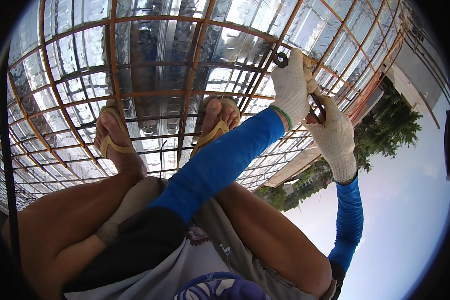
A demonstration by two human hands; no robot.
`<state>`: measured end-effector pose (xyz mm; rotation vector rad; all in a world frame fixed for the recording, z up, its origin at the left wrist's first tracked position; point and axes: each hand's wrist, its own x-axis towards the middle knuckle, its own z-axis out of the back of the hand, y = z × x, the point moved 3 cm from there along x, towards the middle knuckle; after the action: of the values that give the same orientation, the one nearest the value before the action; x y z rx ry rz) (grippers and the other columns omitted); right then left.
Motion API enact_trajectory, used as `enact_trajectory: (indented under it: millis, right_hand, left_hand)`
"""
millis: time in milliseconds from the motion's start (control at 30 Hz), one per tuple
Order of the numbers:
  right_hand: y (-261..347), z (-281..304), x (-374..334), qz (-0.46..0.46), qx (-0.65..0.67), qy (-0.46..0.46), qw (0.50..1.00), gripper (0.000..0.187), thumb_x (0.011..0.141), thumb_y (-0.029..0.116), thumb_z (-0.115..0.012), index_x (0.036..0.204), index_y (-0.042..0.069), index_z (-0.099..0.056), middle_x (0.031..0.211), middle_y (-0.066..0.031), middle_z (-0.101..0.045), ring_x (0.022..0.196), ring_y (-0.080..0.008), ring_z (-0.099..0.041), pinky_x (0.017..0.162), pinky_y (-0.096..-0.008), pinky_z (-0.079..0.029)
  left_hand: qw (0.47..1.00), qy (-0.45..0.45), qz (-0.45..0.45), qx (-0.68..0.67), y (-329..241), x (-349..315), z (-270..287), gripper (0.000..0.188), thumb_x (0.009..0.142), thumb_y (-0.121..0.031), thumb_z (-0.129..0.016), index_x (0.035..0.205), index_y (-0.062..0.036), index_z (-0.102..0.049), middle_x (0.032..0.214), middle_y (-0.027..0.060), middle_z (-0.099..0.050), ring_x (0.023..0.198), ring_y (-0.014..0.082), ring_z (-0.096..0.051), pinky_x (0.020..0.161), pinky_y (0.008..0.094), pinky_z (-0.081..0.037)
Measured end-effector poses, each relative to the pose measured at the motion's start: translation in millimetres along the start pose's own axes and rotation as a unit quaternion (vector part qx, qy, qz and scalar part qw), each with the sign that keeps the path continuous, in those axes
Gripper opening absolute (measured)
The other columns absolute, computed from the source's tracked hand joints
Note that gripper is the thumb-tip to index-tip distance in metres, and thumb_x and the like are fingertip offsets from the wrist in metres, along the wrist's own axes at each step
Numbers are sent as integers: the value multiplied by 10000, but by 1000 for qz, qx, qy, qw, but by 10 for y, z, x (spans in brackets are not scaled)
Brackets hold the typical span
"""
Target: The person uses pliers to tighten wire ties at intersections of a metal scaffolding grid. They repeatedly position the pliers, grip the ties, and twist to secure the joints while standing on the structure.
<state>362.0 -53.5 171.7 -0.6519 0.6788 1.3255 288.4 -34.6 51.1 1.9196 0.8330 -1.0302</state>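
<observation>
My left hand (291,82), in a cream knitted glove with a green-edged cuff, is closed at the upper right over the rusty rebar mesh (191,75). A small black ring (281,60) sticks out beside it; what it belongs to is hidden. My right hand (335,134), gloved likewise, lies just to the right and nearer, its fingers bent round a dark slim metal tool (315,106). The tool reaches up to the left hand, its kind unclear. Blue sleeves (225,160) cover both forearms.
Shiny ribbed metal sheeting (157,50) lies under the mesh. My feet in yellow flip-flops (117,132) stand on the bars, knees bent. Beyond the right edge are a pale concrete structure (410,87), trees (390,122) and sky. A dark vertical strap or pole (7,150) runs along the left.
</observation>
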Motion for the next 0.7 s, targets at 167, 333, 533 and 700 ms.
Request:
enact_trajectory:
  millis: [167,333,533,700]
  right_hand:
    - [-66,-282,-67,55,-274,-143,949,460,951,331,-789,1265,25,-654,859,-125,-718,682,-274,-736,634,-395,-613]
    - [-387,-47,219,13,163,119,979,192,958,193,-737,1029,19,-695,674,-52,-613,582,-159,-647,472,-318,-506]
    - [-384,-72,243,-189,444,293,825,258,959,238,-725,958,-19,-735,694,-41,-641,534,-134,-599,485,-302,-493]
    - [-215,119,264,-143,243,260,923,432,987,388,-689,1042,-36,-747,817,-76,-724,737,-172,-702,690,-316,-577]
  left_hand:
    - [993,-110,-38,21,66,34,-90,358,1051,-331,-641,796,-111,-520,544,-24,-420,408,127,-393,408,344,-364]
    - [1000,-7,22,1,57,-17,29,435,1020,-455,-718,905,-43,-642,612,30,-536,537,204,-565,525,374,-503]
    - [994,14,-7,111,45,39,79,453,1006,-468,-755,891,-45,-644,607,24,-536,525,212,-598,493,382,-518]
    - [996,63,26,56,55,69,158,483,978,-508,-781,914,-47,-651,648,42,-587,547,224,-640,486,385,-546]
